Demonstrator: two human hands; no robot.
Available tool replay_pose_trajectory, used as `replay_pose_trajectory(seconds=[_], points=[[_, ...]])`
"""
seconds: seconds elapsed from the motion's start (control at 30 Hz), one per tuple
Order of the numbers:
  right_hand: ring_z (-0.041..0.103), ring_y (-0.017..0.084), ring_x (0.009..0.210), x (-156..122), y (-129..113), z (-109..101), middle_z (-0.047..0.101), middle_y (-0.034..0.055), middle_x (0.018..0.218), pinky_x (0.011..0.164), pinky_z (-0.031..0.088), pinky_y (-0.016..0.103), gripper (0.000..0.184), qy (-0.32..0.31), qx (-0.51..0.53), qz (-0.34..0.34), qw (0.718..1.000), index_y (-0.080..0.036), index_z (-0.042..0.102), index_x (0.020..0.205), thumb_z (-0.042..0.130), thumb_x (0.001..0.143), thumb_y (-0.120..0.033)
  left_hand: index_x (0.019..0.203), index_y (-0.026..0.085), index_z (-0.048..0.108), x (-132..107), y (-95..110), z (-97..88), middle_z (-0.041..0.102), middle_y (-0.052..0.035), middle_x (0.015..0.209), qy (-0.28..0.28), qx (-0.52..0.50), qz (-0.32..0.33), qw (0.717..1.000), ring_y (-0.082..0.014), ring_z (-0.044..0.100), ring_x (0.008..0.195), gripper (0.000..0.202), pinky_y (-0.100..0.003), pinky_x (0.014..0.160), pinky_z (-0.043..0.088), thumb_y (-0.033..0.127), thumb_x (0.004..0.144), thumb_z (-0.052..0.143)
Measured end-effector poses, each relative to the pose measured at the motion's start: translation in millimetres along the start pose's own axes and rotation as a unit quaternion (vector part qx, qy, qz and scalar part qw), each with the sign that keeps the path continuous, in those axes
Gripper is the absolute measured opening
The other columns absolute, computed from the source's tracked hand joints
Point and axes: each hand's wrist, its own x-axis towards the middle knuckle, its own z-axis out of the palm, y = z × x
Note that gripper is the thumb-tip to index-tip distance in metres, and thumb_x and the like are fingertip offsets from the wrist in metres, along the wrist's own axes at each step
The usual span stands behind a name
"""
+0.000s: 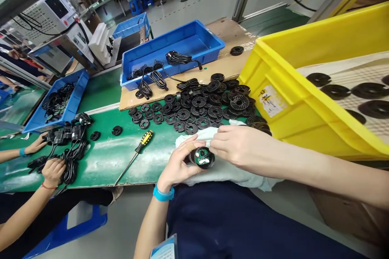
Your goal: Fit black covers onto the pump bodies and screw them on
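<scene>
My left hand, with a blue wristband, is closed around a small round black part that shows a green circuit board inside. My right hand reaches in from the right, its fingers pinched together at the top edge of that part and touching a white cloth lying under both hands. Just beyond my hands, a heap of several black round slotted discs covers the green bench.
A yellow-handled screwdriver lies left of my hands. A big yellow crate with discs on cardboard stands at right. Blue trays with black cables sit behind. A co-worker's hands handle black cables at left.
</scene>
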Motion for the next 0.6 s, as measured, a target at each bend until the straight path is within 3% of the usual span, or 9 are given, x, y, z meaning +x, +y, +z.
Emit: replay_pose_trajectory(seconds=[0.1, 0.2, 0.4, 0.5, 0.6], points=[[0.06, 0.019, 0.074, -2, 5, 7, 0.068, 0.0038, 0.079, 0.074, 0.04, 0.035, 0.038, 0.002, -0.022, -0.03, 0.999, -0.019, 0.07, 0.085, 0.041, 0.1, 0.0, 0.138, 0.028, 0.062, 1, -3, -0.7, 0.07, -0.0096, 0.141, 0.005, 0.025, 0.023, 0.999, -0.0327, 0.049, 0.151, 0.059, -0.053, 0.126, 0.038, 0.028, 0.084, 0.085], [0.056, 0.019, 0.066, -1, 10, 6, 0.064, 0.0031, 0.072, 0.069, 0.039, 0.035, 0.04, 0.028, -0.043, -0.036, 0.998, -0.017, 0.069, 0.081, 0.039, 0.102, -0.002, 0.134, 0.026, 0.064, 3, -4, 0.4, 0.07, -0.0106, 0.138, 0.041, 0.012, 0.007, 0.999, -0.0325, 0.057, 0.143, 0.056, -0.052, 0.122, 0.042, 0.034, 0.083, 0.087], [0.05, 0.019, 0.063, 8, 15, -27, 0.06, 0.0019, 0.067, 0.068, 0.038, 0.035, 0.037, 0.057, -0.036, -0.021, 0.998, -0.02, 0.066, 0.078, 0.041, 0.1, -0.005, 0.134, 0.025, 0.061, 7, 13, 7.4, 0.069, -0.0114, 0.135, 0.12, -0.062, -0.002, 0.991, -0.0331, 0.054, 0.144, 0.062, -0.052, 0.123, 0.041, 0.048, 0.083, 0.087], [0.048, 0.02, 0.062, 10, 15, -43, 0.059, 0.0022, 0.067, 0.066, 0.036, 0.036, 0.039, 0.043, -0.042, -0.032, 0.998, -0.022, 0.065, 0.076, 0.04, 0.1, -0.005, 0.136, 0.026, 0.058, 7, 19, 20.3, 0.066, -0.0105, 0.139, 0.122, -0.111, 0.0, 0.986, -0.0326, 0.054, 0.145, 0.064, -0.05, 0.124, 0.041, 0.046, 0.083, 0.087], [0.048, 0.019, 0.061, 8, 16, -43, 0.059, 0.0021, 0.066, 0.066, 0.035, 0.037, 0.039, -0.006, -0.04, -0.029, 0.999, -0.021, 0.065, 0.073, 0.041, 0.098, -0.003, 0.137, 0.026, 0.054, 6, 13, 41.4, 0.064, -0.0109, 0.14, 0.14, -0.148, -0.024, 0.979, -0.0321, 0.056, 0.141, 0.065, -0.051, 0.122, 0.043, 0.048, 0.084, 0.085]])
